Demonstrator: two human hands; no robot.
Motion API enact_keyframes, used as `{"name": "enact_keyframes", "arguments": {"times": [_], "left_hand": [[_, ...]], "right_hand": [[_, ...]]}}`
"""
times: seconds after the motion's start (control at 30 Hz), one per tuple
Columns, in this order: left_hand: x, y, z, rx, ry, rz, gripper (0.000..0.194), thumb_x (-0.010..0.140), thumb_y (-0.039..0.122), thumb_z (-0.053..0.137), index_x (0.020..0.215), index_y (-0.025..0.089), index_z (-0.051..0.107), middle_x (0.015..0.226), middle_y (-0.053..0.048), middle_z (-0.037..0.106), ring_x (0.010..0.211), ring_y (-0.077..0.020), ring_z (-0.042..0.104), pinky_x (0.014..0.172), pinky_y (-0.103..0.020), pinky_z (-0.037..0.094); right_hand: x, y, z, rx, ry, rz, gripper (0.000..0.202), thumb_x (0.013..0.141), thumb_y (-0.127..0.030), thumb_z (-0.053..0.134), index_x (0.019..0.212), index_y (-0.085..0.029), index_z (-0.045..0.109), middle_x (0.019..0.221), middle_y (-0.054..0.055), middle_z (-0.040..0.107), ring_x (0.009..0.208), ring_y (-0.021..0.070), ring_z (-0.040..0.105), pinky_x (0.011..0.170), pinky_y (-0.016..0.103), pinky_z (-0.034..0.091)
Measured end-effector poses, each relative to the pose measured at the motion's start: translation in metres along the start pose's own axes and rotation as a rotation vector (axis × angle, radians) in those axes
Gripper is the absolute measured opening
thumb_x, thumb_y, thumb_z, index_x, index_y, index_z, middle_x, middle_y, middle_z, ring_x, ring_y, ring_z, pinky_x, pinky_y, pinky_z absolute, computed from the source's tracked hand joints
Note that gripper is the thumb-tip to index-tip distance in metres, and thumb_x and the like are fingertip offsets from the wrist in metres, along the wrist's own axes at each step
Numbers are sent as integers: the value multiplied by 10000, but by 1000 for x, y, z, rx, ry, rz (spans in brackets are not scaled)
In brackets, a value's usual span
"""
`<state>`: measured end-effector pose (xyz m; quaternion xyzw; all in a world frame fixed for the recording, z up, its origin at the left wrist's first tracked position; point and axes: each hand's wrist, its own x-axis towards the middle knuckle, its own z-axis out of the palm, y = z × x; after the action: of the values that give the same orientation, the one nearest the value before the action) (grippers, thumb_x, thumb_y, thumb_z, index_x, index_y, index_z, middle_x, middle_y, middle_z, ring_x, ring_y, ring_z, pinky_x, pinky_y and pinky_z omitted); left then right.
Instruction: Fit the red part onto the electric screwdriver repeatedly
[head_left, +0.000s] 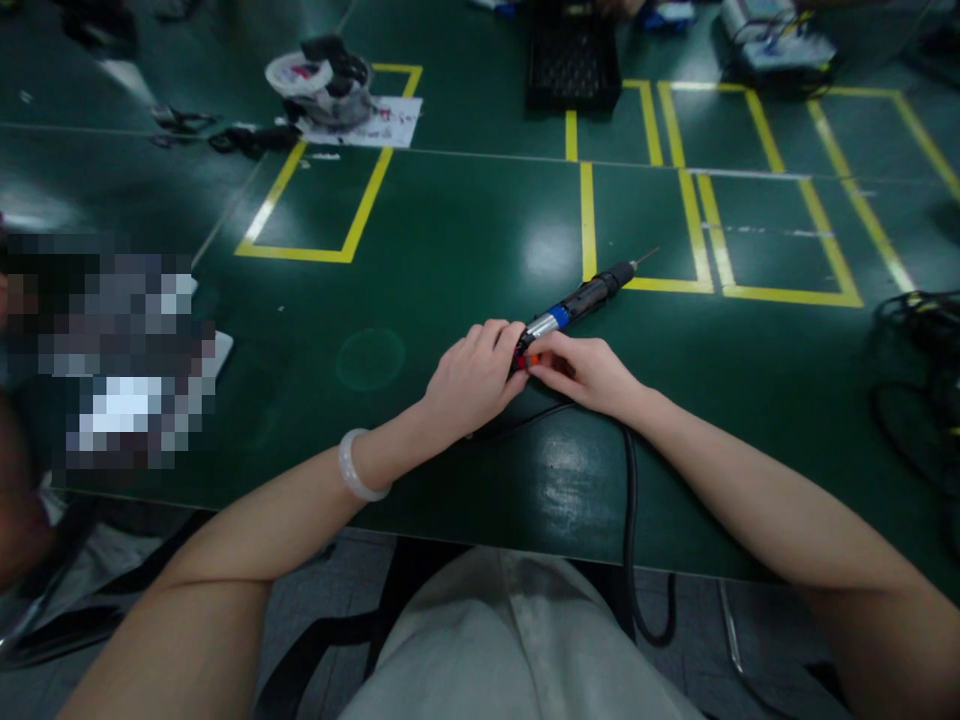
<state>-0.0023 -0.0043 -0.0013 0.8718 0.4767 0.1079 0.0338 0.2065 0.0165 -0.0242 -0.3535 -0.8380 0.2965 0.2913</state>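
Note:
An electric screwdriver [581,300] with a black body, a silver and blue band and a thin bit lies slantwise, its tip pointing away to the right. My left hand [472,378] is closed over its rear end, fingers on top. At that same end my right hand [589,370] pinches with thumb and forefinger at a small red-orange part [527,361]. My fingers hide most of this part, so its kind is unclear. A thick black cable [630,500] hangs over the table edge below my right wrist.
The green table [465,220] bears yellow tape outlines [296,254]. A tub of items [322,85] stands on a white sheet [397,122], back left. Farther back are a black tray [573,65] and a pale device [784,45]. Cables [926,370] lie coiled at right; a blurred-out patch covers the left.

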Motion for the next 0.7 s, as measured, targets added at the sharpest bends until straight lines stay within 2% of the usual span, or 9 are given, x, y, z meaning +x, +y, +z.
{"name": "enact_keyframes", "arguments": {"times": [0.17, 0.27, 0.53, 0.7], "left_hand": [[-1, -5, -1, -30, -7, 24, 471, 993, 348, 606, 1395, 156, 453, 1290, -152, 573, 1127, -307, 571, 882, -393, 526], [-2, -9, -2, -58, -18, 41, 525, 979, 356, 640, 1414, 139, 441, 1317, -148, 563, 1146, -302, 560, 911, -396, 524], [-3, -13, 0, -97, -21, 38, 535, 982, 367, 633, 1432, 164, 427, 1335, -143, 556, 1166, -301, 553, 932, -402, 520], [-2, -13, 0, -106, -26, 41, 529, 985, 367, 630, 1429, 159, 431, 1334, -143, 556, 1155, -298, 553, 928, -401, 523]], "right_hand": [[4, -1, 0, 467, 48, 251, 220, 942, -404, 626, 952, -191, 570, 619, -56, 581, 474, 79, 514, 453, 196, 400], [6, 0, -1, 622, 43, 339, 301, 907, -465, 677, 935, -187, 566, 603, -57, 598, 431, 66, 499, 392, 183, 350], [7, -1, -2, 674, 36, 351, 318, 871, -459, 730, 912, -178, 587, 605, -49, 607, 458, 69, 513, 409, 185, 370], [3, -1, 2, 600, 59, 256, 275, 882, -427, 721, 923, -184, 600, 640, -45, 593, 513, 81, 527, 492, 207, 439]]}}
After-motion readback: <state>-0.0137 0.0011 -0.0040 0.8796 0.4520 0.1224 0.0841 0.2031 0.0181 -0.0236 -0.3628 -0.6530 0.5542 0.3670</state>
